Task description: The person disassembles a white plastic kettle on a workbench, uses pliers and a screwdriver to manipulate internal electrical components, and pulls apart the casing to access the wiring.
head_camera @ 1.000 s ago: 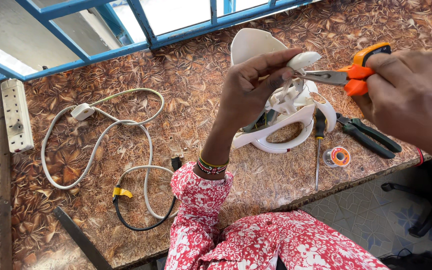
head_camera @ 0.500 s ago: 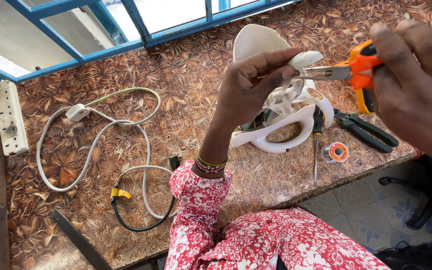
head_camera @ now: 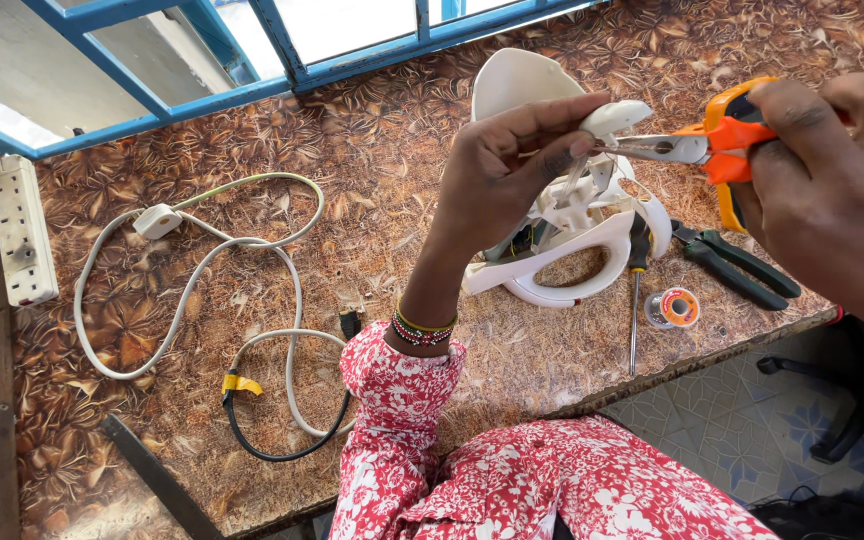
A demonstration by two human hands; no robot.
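Observation:
My left hand [head_camera: 512, 165] pinches a small white plastic part [head_camera: 614, 118] between thumb and fingers, above an opened white appliance housing [head_camera: 572, 235] that lies on the brown patterned table [head_camera: 352, 230]. My right hand [head_camera: 832, 175] grips orange-handled pliers [head_camera: 717, 145], and their metal jaws meet the white part at my left fingertips. Wires and inner parts of the housing show below the hands.
A screwdriver [head_camera: 635, 290], a small solder spool [head_camera: 674, 307] and dark green-handled pliers [head_camera: 737, 262] lie near the table's right edge. A white cable with plug [head_camera: 202, 270] coils at the left, beside a white power strip [head_camera: 20, 230]. A blue window frame [head_camera: 282, 50] runs behind.
My right hand has shifted slightly with the pliers, keeping the jaws on the white part. The left hand holds the same pinch, and the view has tilted a little.

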